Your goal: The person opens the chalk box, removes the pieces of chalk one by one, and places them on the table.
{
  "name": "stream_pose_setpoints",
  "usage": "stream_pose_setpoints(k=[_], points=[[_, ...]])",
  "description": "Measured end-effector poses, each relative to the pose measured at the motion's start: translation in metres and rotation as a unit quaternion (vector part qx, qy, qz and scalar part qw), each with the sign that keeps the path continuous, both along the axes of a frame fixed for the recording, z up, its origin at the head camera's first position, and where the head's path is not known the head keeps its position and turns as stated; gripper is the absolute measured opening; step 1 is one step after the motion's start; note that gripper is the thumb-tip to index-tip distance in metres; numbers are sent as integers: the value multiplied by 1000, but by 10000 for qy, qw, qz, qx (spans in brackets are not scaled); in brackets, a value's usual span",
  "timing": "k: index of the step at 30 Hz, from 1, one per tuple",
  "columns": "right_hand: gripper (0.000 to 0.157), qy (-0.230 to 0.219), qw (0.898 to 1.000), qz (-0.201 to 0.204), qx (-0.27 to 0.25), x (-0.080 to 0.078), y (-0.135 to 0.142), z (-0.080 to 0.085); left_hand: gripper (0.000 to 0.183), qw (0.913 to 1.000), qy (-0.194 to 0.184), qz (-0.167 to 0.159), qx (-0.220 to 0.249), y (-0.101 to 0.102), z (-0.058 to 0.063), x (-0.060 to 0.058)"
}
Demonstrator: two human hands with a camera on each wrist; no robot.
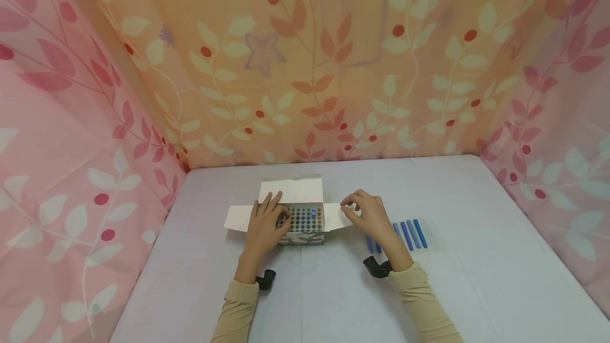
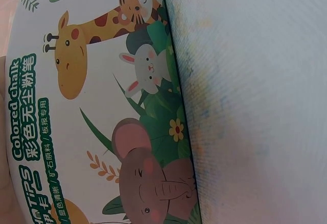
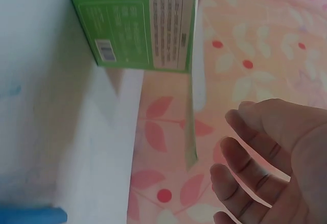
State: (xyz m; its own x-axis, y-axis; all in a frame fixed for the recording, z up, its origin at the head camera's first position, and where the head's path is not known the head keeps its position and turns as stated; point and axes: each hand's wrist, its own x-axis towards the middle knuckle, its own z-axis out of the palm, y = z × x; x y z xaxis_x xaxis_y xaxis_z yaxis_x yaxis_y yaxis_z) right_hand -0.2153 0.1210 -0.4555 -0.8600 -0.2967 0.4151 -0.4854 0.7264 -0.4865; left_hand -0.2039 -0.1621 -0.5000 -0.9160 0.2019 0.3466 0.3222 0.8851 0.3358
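A white cardboard box of coloured chalk point(image 1: 300, 238) stands with its flaps spread, its front printed with animals. Rows of chalk sticks point(image 1: 300, 219) show inside, and one blue chalk stick point(image 1: 313, 213) stands higher than the others. My left hand point(image 1: 264, 224) lies over the box's left part, three fingers spread straight across the flap and thumb and index curving toward each other over the chalk. Near the tip of the right flap point(image 1: 335, 215) is my right hand point(image 1: 369, 213). Its bent fingers point(image 3: 255, 178) hold nothing in the right wrist view.
Several blue and violet chalk sticks point(image 1: 406, 235) lie in a loose row right of the box, partly behind my right forearm. A black wrist mount point(image 1: 376, 267) sits at each wrist. Patterned curtains point(image 1: 305, 68) enclose the white table point(image 1: 305, 300) at the back and sides.
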Motion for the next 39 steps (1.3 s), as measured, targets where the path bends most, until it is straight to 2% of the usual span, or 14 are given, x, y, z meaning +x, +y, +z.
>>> stream_pose_setpoints(k=[10,20,27,32,39], points=[[7,119,9997,76,-201,-1,-22,-6,14,10000,86,-3,-13,0,0,0],[17,-338,9992,-92,-166,-3,-34,-10,13,9999,103,-31,37,-1,-1,-1],[17,-295,9993,-64,-204,-5,-47,-13,13,10000,50,-4,37,-1,-1,-1],[18,-173,9998,-125,-34,-6,-57,-17,12,10000,59,25,13,0,0,-1],[18,-115,9986,-450,261,-7,-66,-23,12,10000,38,-10,10,0,2,-1]])
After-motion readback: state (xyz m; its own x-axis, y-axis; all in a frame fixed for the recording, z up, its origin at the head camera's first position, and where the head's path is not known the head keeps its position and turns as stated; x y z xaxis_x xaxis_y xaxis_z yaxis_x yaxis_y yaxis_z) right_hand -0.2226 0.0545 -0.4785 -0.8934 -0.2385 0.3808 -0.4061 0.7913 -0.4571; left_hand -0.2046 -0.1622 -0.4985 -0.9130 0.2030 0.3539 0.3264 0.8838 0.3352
